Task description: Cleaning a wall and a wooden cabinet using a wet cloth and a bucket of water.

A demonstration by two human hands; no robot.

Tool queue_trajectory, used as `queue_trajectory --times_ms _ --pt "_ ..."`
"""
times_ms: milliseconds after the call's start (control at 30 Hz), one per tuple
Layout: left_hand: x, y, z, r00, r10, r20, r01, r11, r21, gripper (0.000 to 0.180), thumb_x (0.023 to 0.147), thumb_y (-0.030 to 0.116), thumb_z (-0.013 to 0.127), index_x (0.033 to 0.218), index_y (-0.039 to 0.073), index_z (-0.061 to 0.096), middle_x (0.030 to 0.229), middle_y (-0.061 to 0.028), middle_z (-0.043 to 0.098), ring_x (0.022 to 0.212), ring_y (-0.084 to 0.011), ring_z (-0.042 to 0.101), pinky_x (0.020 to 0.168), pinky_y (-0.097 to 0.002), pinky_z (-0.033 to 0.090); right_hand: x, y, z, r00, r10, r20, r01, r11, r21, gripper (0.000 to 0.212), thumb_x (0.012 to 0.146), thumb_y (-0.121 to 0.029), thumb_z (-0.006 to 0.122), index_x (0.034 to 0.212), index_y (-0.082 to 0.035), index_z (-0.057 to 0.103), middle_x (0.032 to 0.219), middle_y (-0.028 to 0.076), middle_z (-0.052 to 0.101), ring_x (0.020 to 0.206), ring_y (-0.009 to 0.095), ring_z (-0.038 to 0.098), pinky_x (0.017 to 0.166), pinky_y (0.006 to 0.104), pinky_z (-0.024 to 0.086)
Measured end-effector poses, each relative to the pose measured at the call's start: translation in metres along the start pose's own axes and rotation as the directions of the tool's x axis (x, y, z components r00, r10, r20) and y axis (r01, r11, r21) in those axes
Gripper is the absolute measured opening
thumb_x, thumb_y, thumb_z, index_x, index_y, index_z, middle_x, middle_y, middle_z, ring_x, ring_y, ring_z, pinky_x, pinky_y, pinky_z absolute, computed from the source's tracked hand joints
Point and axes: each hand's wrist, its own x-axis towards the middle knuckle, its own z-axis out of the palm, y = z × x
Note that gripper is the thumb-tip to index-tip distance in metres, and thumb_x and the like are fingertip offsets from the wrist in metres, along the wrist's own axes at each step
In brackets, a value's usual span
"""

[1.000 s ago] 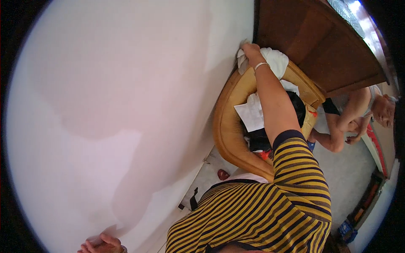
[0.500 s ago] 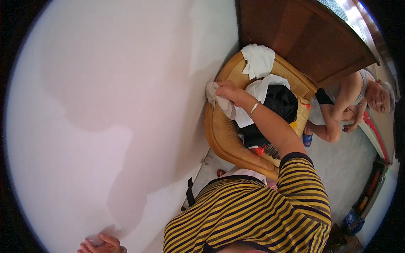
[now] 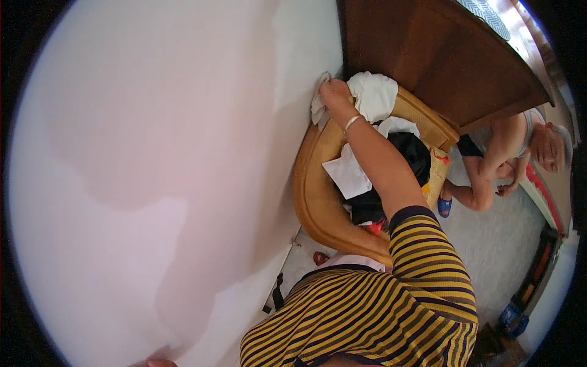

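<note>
As the right arm reaches out over a tan armchair (image 3: pixel 306 199), its elbow almost straight and its forearm slanting toward the upper left, the person's right hand (image 3: pixel 333 95) grasps a crumpled pale grey cloth (image 3: pixel 318 109) at the chair's far left corner, close to a smooth white wall (image 3: pixel 153 122). The hand shows its back, with the fabric bunched at the fingers and hanging limp and thin along its left side; whether the cloth touches the wall cannot be told. A narrow, light-coloured bangle (image 3: pixel 353 123) rings the wrist. Of the left hand (image 3: pixel 161 363), only a sliver appears at the lower edge of the view, too little to tell its grip.

A white cloth (image 3: pixel 375 95) drapes in soft folds over the armchair's far edge, just right of the right hand. Within the chair's rounded, padded rim lie a flat white piece (image 3: pixel 348 176) with crisp corners and a rumpled black fabric (image 3: pixel 412 158). A broad dark brown wooden panel (image 3: pixel 440 61) stands beyond the chair's far right edge. The ribbed shirt (image 3: pixel 367 312) carries yellow, dark and brownish stripes. Past the chair's right edge, another person (image 3: pixel 504 144) sits low with bent knees, a blue slipper (image 3: pixel 444 208) on one foot.
</note>
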Motion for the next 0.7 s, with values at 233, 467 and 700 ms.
queue_trajectory --times_ms 233,467,700 --pt "0.015 -0.021 0.044 0.771 0.421 -0.478 -0.298 0.901 0.314 0.038 0.094 0.037 0.029 0.113 0.008 0.044 0.109 -0.0240 0.051 0.092 -0.0327 0.050 0.094 -0.0532 0.035 0.083 0.013 -0.006 0.993 -0.054 -0.105 0.058 0.998 0.028 0.029 0.071 -0.014 0.048 0.091 0.002 0.063 0.096 0.024 0.061 0.092 0.037 0.058 0.081 0.0411 0.045" --pt "0.011 -0.024 0.044 0.784 0.417 -0.461 -0.247 0.889 0.385 0.030 0.095 0.033 0.027 0.112 0.015 0.045 0.096 -0.0240 0.058 0.084 -0.0297 0.055 0.087 -0.0503 0.042 0.154 0.029 -0.026 0.864 -0.502 0.033 0.301 0.464 -0.833 0.021 0.076 -0.013 0.053 0.082 0.001 0.067 0.091 0.016 0.065 0.087 0.030 0.063 0.075 0.0382 0.049" --pt "0.007 0.010 0.010 0.993 -0.022 -0.119 0.043 0.984 0.175 0.041 0.092 0.034 0.033 0.117 0.003 0.041 0.106 -0.0194 0.048 0.100 -0.0313 0.043 0.099 -0.0535 0.026 0.094 -0.097 -0.041 0.908 -0.043 -0.417 0.134 0.972 0.192 0.025 0.073 -0.013 0.056 0.094 -0.006 0.067 0.094 0.017 0.064 0.089 0.033 0.062 0.078 0.0378 0.048"
